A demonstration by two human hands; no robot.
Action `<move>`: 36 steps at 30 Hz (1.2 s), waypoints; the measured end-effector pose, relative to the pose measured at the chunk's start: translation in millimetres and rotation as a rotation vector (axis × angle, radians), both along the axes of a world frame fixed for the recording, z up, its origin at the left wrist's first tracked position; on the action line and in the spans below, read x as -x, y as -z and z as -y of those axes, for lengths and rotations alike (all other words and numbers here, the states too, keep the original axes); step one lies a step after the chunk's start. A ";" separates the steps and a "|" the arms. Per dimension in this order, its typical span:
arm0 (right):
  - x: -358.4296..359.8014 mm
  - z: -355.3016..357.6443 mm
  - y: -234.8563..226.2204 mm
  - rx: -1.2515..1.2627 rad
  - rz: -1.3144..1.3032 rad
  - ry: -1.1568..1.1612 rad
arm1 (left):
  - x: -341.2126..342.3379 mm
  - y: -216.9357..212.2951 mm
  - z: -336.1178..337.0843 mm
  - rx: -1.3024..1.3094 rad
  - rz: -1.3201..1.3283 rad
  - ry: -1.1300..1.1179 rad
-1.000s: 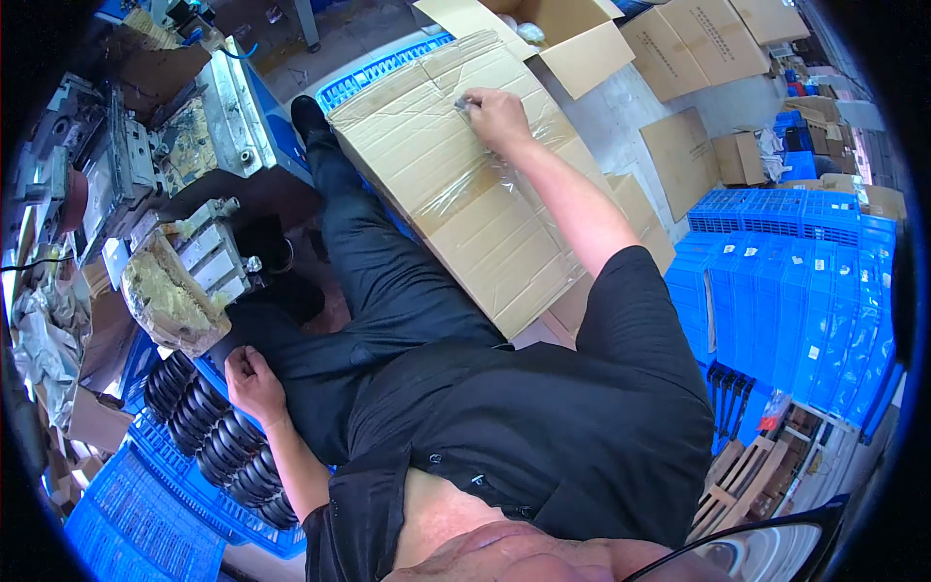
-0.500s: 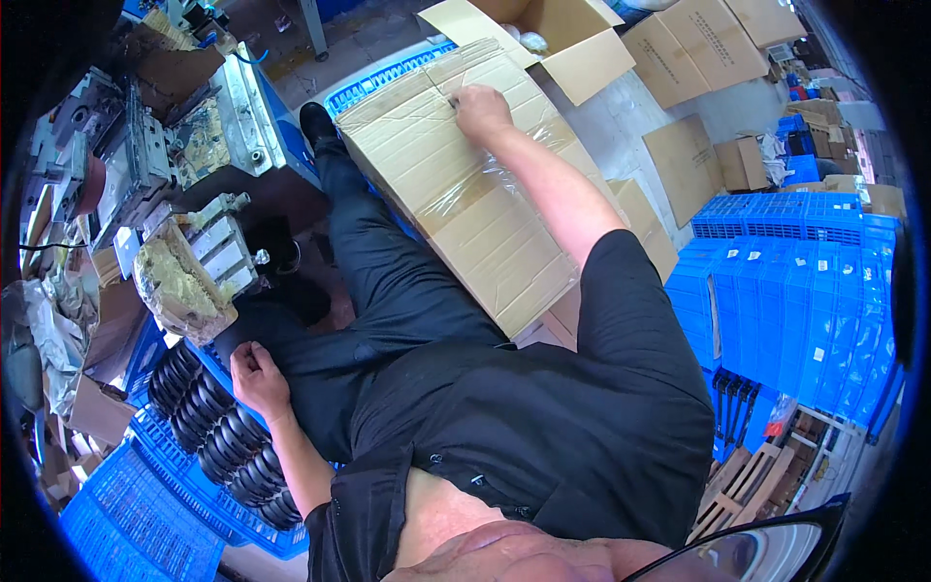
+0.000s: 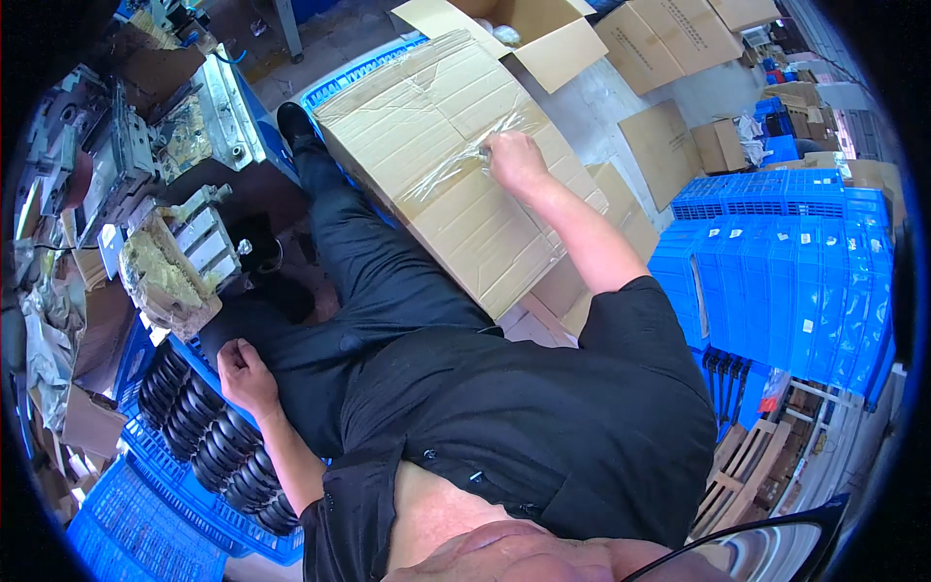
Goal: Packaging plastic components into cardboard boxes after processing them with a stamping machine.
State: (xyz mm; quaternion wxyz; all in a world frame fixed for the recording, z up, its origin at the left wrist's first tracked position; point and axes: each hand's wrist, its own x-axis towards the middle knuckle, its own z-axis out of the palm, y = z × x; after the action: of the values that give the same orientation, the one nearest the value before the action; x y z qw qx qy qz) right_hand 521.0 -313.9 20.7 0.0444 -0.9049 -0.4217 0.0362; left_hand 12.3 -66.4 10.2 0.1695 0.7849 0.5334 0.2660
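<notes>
The big cardboard box [image 3: 456,165] lies flat in front of me, across a blue crate and against my right leg, its top covered with clear tape [image 3: 456,160]. A second ago my right hand [image 3: 514,160] was higher up on the top panel, near the far edge; now it has come down toward the middle of the box, along the tape line. I judge that the seam is being worked from the far end toward me.

My right arm is stretched forward, elbow a little bent, the hand palm down. The fingers are curled narrow and press on the tape; whether they pinch a small tool, I cannot tell.

My left hand [image 3: 247,373] has not moved. It rests loosely closed on my left thigh, holding nothing, just beside the black rings [image 3: 208,441] in the blue tray [image 3: 155,456].
</notes>
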 end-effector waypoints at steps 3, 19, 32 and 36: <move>-3.0 -5.5 2.0 -0.073 0.046 0.020 | -3.1 -3.1 1.8 -0.015 0.018 0.005; 7.0 36.3 -15.0 0.259 -0.191 0.004 | 5.2 -4.8 3.8 0.070 -0.006 -0.035; -1.6 0.5 24.2 -0.212 0.002 0.104 | 4.0 3.9 1.9 -0.032 0.047 0.004; 4.2 6.7 -0.3 0.115 -0.088 0.109 | 3.7 -1.0 3.9 -0.006 0.102 -0.011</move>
State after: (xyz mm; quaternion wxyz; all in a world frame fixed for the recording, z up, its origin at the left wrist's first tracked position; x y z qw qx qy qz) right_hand 516.8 -320.7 21.0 0.0128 -0.9252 -0.3666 0.0974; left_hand 8.6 -70.3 11.2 0.1926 0.7678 0.5276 0.3081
